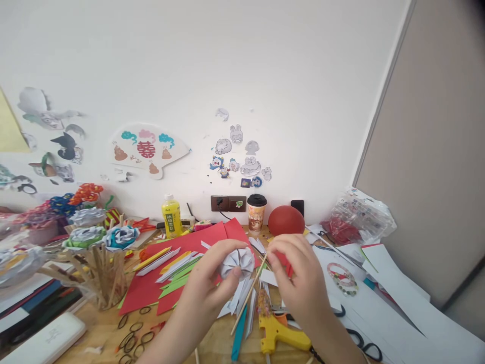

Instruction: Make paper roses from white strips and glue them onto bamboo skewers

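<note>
A round white folded-paper flower (239,262) is gripped in my left hand (212,275), its thumb pressed on the flower's lower edge. My right hand (297,268), to the right of it, pinches the upper end of a thin wooden stick (246,298) that slants down to the left. The stick's tip is apart from the flower. Below my right hand lies a yellow glue gun (282,336) with a crusted nozzle. White paper strips (237,298) and a teal strip (239,336) lie under my hands.
Red paper sheets (142,288) with green and yellow strips lie at left, beside a cup of sticks (108,285) and paper flowers (87,235). Behind stand a yellow bottle (172,218), a lidded cup (256,215) and a red balloon (286,221). White sheets and black scissors (371,350) lie at right.
</note>
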The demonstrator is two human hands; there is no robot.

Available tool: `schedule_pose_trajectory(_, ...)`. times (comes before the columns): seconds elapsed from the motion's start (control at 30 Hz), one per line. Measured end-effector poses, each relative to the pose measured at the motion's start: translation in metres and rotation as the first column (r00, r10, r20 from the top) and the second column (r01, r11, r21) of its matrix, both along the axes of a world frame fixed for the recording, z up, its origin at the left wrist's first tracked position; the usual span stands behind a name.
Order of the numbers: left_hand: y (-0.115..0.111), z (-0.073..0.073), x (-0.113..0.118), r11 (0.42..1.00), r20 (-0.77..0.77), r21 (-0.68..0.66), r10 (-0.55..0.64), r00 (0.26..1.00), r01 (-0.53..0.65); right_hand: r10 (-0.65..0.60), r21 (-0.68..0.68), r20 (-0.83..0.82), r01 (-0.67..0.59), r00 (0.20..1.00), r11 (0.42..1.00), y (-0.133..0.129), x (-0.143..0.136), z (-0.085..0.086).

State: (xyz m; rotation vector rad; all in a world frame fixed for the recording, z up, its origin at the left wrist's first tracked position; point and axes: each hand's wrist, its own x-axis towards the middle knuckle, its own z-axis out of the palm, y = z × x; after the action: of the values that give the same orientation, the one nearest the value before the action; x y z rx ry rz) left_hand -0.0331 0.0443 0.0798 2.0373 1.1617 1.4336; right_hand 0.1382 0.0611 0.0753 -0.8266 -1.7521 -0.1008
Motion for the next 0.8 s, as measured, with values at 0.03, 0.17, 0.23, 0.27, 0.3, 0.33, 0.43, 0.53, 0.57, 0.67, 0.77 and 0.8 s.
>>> schedule_pose_trajectory(0.03, 0.0, 0.001, -0.001, 1.0, 0.021, -0.03, 0.002, 1.0, -0.001, -0.041, 0.023, -0.019, 0.041, 0.999, 0.999, 0.002, 0.005, 0.001)
schedule_pose_trajectory(0.17, 0.001, 0.003, -0.003, 0.989, 0.117, -0.145, -0.02, 0.993, 0.037, -0.208, 0.023, -0.144, 0.214, 0.967, 0.977, 0.011, 0.031, 0.002)
schedule_pose_trajectory(0.23, 0.002, 0.004, -0.005, 0.983, 0.155, -0.178, -0.022, 0.988, 0.05, -0.287, -0.057, -0.21, 0.281, 0.935, 0.958, 0.017, 0.046, 0.0)
schedule_pose_trajectory(0.27, 0.002, 0.004, -0.005, 0.979, 0.173, -0.196, -0.016, 0.985, 0.051, -0.32, -0.106, -0.246, 0.303, 0.915, 0.947, 0.021, 0.054, -0.001)
schedule_pose_trajectory(0.3, 0.003, 0.005, -0.006, 0.975, 0.194, -0.216, -0.011, 0.981, 0.054, -0.355, -0.158, -0.278, 0.322, 0.892, 0.933, 0.024, 0.061, -0.001)
schedule_pose_trajectory(0.33, 0.003, 0.005, -0.006, 0.97, 0.219, -0.236, -0.007, 0.976, 0.06, -0.393, -0.21, -0.302, 0.342, 0.868, 0.916, 0.027, 0.067, -0.002)
schedule_pose_trajectory(0.43, 0.003, 0.005, -0.006, 0.953, 0.307, -0.283, -0.021, 0.951, 0.112, -0.466, -0.329, -0.334, 0.362, 0.82, 0.872, 0.033, 0.084, -0.001)
schedule_pose_trajectory(0.53, 0.006, 0.002, -0.004, 0.932, 0.394, -0.324, -0.022, 0.919, 0.161, -0.375, -0.334, -0.382, 0.252, 0.845, 0.908, 0.035, 0.092, 0.001)
schedule_pose_trajectory(0.57, 0.007, 0.0, -0.005, 0.923, 0.424, -0.349, -0.002, 0.906, 0.165, -0.335, -0.31, -0.386, 0.222, 0.86, 0.925, 0.035, 0.093, 0.001)
schedule_pose_trajectory(0.67, 0.009, -0.012, -0.011, 0.874, 0.521, -0.453, 0.1, 0.848, 0.176, -0.305, -0.243, -0.341, 0.231, 0.889, 0.942, 0.034, 0.1, -0.004)
schedule_pose_trajectory(0.77, 0.011, -0.032, -0.025, 0.811, 0.605, -0.545, 0.206, 0.769, 0.213, -0.376, -0.285, -0.28, 0.297, 0.883, 0.911, 0.032, 0.117, -0.017)
schedule_pose_trajectory(0.8, 0.011, -0.04, -0.031, 0.79, 0.616, -0.573, 0.241, 0.75, 0.217, -0.408, -0.319, -0.252, 0.323, 0.877, 0.891, 0.03, 0.123, -0.023)
